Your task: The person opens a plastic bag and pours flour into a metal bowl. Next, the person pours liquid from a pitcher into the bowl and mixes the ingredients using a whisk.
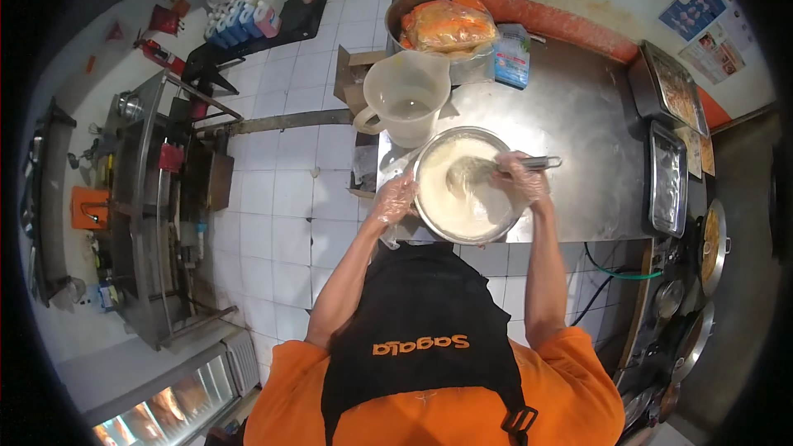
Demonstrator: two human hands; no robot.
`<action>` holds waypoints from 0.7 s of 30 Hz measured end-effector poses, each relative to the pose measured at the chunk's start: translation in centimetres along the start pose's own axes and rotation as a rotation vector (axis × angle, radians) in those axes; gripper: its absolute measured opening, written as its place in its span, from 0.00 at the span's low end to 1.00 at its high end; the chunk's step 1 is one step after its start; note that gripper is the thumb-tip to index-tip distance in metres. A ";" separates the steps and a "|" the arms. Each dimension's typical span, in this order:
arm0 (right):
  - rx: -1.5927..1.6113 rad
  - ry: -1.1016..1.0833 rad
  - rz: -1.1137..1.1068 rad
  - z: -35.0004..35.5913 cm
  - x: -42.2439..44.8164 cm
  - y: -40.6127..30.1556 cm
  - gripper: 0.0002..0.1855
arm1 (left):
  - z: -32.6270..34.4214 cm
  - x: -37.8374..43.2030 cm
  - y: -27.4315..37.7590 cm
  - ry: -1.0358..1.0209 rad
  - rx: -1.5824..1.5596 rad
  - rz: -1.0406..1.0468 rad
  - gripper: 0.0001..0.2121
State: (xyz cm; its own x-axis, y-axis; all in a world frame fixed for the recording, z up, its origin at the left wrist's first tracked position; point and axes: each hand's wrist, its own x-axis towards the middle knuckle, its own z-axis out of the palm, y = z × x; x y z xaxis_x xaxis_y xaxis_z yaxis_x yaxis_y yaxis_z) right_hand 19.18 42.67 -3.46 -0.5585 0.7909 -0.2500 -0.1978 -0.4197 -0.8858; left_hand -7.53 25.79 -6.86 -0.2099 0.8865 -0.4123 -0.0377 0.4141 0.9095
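Observation:
A round metal bowl (pixel 425 221) of pale, creamy batter (pixel 443 198) sits at the near edge of the steel table. My left hand (pixel 396 198), in a clear plastic glove, grips the bowl's left rim. In my right hand (pixel 523 179), gloved the same way, is a wire whisk (pixel 541 163); its handle end points right. The whisk's wire head lies in the batter near the middle of the bowl and looks blurred. Just behind the bowl, to the left, stands a translucent plastic measuring jug (pixel 406 90) with its handle facing left.
A large pot (pixel 396 15) holding a plastic-wrapped orange bundle (pixel 449 25) stands at the back of the steel table (pixel 588 130), beside a blue carton (pixel 513 56). Metal trays (pixel 668 176) line the right side. An open cardboard box (pixel 353 83) is left of the table.

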 end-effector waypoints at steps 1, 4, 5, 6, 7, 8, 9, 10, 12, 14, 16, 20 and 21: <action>0.001 0.000 0.001 0.6 -0.5 0.7 0.13 | 0.1 -0.3 0.3 0.000 0.001 -0.002 0.21; -0.305 -0.233 0.075 -0.6 -0.3 1.5 0.13 | 0.0 -0.6 1.1 -0.028 -0.015 -0.056 0.21; -0.305 -0.233 0.075 -1.5 0.2 1.5 0.13 | 0.1 -0.8 1.0 -0.049 -0.058 -0.050 0.21; -0.198 -0.122 0.041 -1.9 0.7 1.1 0.14 | 0.2 -1.0 0.9 -0.070 -0.102 -0.046 0.21; -0.091 -0.016 0.008 -1.1 0.7 0.1 0.14 | 0.4 -1.2 0.5 -0.065 -0.105 -0.046 0.21; 0.002 0.035 -0.010 1.3 0.0 1.2 0.14 | 0.7 -1.3 0.2 -0.050 -0.107 -0.026 0.21; -0.310 0.050 -0.060 1.6 0.3 1.9 0.12 | 0.8 -1.1 0.5 -0.040 -0.105 -0.001 0.20; -0.266 -0.059 0.049 0.9 0.0 1.8 0.10 | 0.7 -0.9 0.9 -0.043 -0.103 0.002 0.20; -1.011 -0.368 -0.140 -0.3 -0.2 -1.3 0.12 | 0.5 -1.4 1.2 -0.036 -0.024 -0.015 0.16; -0.354 -0.078 0.053 -1.4 0.3 -0.7 0.17 | -1.2 0.7 -0.2 -0.016 0.154 0.041 0.14; -0.051 0.050 0.007 0.6 -0.5 0.8 0.19 | -1.0 2.0 -1.1 -0.025 -0.061 0.162 0.15; -0.195 -0.123 0.109 -0.8 0.1 -0.2 0.16 | 0.4 1.3 -0.3 0.162 0.367 0.236 0.09; -0.240 -0.084 0.126 -1.2 0.1 -1.4 0.15 | 0.7 0.8 -0.1 0.124 0.164 0.127 0.11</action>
State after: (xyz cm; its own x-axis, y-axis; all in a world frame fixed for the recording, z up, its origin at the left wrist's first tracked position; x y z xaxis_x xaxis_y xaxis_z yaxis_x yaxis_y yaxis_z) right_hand 20.44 43.88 -2.68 -0.6330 0.6956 -0.3397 0.0681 -0.3871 -0.9195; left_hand -7.01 26.66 -7.31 -0.3212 0.9057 -0.2768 0.1532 0.3381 0.9286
